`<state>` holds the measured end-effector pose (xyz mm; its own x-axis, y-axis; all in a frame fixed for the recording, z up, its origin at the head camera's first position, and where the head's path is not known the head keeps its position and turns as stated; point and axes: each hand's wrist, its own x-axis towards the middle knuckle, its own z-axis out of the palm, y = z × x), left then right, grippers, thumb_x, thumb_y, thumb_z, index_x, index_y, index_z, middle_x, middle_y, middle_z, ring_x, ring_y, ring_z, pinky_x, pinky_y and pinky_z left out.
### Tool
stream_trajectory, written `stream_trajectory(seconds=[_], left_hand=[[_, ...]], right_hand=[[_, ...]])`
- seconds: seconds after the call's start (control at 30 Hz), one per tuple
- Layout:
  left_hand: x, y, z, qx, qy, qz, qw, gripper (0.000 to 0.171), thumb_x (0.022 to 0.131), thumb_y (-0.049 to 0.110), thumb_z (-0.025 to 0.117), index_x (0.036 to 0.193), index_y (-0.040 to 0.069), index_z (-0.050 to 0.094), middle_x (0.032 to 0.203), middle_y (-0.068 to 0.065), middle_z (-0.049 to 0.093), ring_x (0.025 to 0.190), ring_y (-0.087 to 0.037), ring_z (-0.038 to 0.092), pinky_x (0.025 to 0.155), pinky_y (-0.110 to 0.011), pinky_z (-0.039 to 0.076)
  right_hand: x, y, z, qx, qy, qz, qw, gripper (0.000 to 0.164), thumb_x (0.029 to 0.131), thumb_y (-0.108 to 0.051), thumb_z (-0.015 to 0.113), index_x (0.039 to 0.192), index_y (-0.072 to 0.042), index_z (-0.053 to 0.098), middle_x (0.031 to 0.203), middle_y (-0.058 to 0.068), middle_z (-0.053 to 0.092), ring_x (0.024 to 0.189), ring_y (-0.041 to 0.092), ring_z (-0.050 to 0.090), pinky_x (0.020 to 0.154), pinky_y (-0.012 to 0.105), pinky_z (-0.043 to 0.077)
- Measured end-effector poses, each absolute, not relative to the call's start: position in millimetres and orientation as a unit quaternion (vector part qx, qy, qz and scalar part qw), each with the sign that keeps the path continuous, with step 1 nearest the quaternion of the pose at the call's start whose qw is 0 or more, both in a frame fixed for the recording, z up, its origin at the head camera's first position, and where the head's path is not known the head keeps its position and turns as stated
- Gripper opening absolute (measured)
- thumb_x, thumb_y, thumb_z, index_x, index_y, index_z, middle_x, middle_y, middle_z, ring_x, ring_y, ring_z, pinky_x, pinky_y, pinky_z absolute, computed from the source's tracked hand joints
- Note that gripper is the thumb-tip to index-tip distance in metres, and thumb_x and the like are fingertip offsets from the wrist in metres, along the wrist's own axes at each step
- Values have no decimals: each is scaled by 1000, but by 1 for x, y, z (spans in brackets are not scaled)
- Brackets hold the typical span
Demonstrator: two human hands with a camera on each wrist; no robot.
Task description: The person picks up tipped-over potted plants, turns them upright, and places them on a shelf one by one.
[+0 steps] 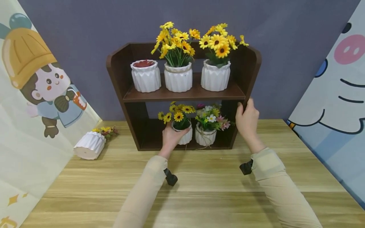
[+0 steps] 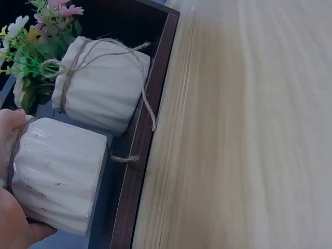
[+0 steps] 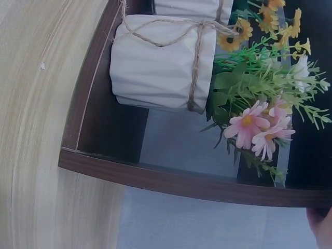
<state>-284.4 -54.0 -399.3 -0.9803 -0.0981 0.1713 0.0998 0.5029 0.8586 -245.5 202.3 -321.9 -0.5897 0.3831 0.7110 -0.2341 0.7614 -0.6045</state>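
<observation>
My left hand (image 1: 172, 136) grips a white ribbed flowerpot (image 1: 186, 138) of yellow daisies (image 1: 178, 117) on the lower shelf. In the left wrist view, the thumb and fingers lie round this pot (image 2: 59, 174), near its twine-tied rim. Close beside it stands another white pot (image 1: 205, 136) with pink, white and yellow flowers, its twine bow facing front. My right hand (image 1: 247, 122) holds the right side panel of the dark brown two-tier shelf (image 1: 185, 96). Only a bit of that hand (image 3: 322, 228) shows at the corner of the right wrist view.
On the upper tier stand a white pot with dark red filling (image 1: 146, 77) and two pots of yellow daisies, one left (image 1: 178, 79) and one right (image 1: 215, 77). A flowerpot (image 1: 90, 145) lies tipped over on the wooden table (image 1: 205, 190), left of the shelf.
</observation>
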Motion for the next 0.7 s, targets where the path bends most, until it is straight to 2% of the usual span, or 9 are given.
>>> stream_trajectory(seconds=[0.27, 0.5, 0.7], left_hand=[[-290, -50, -412, 4, -852, -513, 105, 90, 63, 53, 75, 135, 13, 39, 129, -12, 50, 115, -31, 49, 90, -45, 44], [-291, -49, -419, -34, -841, -524, 126, 86, 67, 48, 75, 135, 13, 37, 126, -11, 52, 113, -27, 52, 88, -43, 46], [-289, -50, -412, -59, -856, -506, 92, 91, 70, 48, 72, 139, 8, 30, 135, -16, 42, 118, -30, 48, 92, -43, 43]], right_hand=[[-246, 200, -322, -40, -821, 344, 454, 25, 92, -21, 47, 99, 3, 50, 83, 29, 60, 75, 48, 58, 61, 55, 42], [-247, 200, -323, -46, -818, 344, 459, 25, 92, -21, 48, 97, 3, 50, 82, 29, 60, 75, 48, 57, 62, 55, 42], [-246, 201, -322, -48, -817, 344, 460, 25, 92, -20, 47, 97, 4, 50, 82, 29, 60, 76, 49, 57, 63, 55, 41]])
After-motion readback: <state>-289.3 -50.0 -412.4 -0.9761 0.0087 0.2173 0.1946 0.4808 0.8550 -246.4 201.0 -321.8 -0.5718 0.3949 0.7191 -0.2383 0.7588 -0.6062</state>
